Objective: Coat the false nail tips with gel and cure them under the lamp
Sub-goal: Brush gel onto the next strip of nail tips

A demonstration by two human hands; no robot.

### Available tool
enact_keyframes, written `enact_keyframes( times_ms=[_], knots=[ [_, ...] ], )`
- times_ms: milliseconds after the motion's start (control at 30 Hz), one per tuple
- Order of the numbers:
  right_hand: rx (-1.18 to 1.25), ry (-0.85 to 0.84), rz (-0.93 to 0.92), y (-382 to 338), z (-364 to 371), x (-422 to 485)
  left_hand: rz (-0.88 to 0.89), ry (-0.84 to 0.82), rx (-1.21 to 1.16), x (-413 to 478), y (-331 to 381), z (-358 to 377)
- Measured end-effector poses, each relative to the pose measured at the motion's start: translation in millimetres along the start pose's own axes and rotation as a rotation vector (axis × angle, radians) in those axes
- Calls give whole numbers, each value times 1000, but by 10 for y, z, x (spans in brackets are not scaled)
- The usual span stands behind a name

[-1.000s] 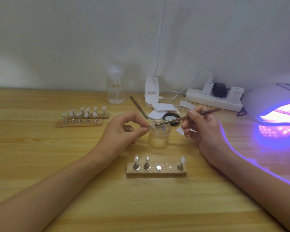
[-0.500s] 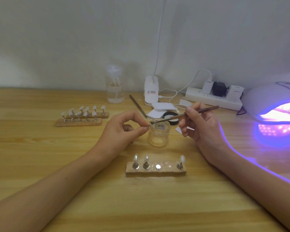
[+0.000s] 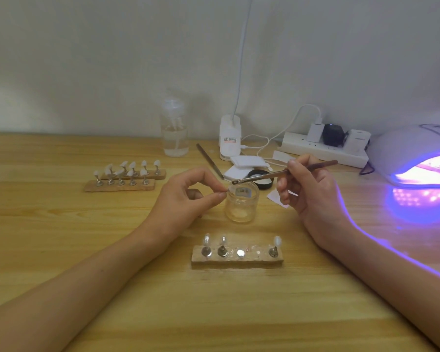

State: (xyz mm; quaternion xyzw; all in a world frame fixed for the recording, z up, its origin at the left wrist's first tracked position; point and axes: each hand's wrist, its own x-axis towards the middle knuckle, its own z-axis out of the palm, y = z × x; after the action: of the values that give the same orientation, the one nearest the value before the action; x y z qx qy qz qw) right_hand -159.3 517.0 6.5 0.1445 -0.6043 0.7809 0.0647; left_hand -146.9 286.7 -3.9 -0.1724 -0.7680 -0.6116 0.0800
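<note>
Body in view: two hands and two forearms, cropped by the frame edge. Left hand [image 3: 188, 196] sits up-left of the wooden stand [image 3: 236, 261]. Left forearm [image 3: 87, 283], below-left of the stand, is bare from the wrist to the frame edge. Right hand [image 3: 313, 191] sits up-right of the stand. Right forearm [image 3: 391, 270], right of the stand, is bare the same way. A thin violet light rim runs along the right hand and forearm on the side facing away from the stand. Right thumbnail looks short and rounded; other nails are too small to judge.
</note>
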Motion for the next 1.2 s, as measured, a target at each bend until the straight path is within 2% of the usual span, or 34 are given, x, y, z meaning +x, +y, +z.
enact_keyframes(
  times_ms=[67,233,367,500,667,800,933,1100,1200],
  knots=[
    [-29,-33,-6,-1,12,-7,-6,5,4,2,2,1],
    [-28,53,12,6,-2,-2,-18,9,18,-11,18,4],
    [-41,-28,-17,7,4,-16,-32,0,28,-21,29,4],
    [-57,57,6,16,-4,-8,-52,-1,43,-27,44,10],
    [-46,-20,-11,7,0,-16,-76,6,53,-30,63,20],
    [-66,75,23,14,-8,-7,-94,6,61,-34,73,23],
    [-26,-11,-2,-11,7,-22,-96,2,59,-34,76,22],
    [-59,70,20,3,6,-14,-109,2,52,-37,79,27],
    [-29,6,1,-18,16,-6,-116,3,45,-31,88,27]
  ],
)
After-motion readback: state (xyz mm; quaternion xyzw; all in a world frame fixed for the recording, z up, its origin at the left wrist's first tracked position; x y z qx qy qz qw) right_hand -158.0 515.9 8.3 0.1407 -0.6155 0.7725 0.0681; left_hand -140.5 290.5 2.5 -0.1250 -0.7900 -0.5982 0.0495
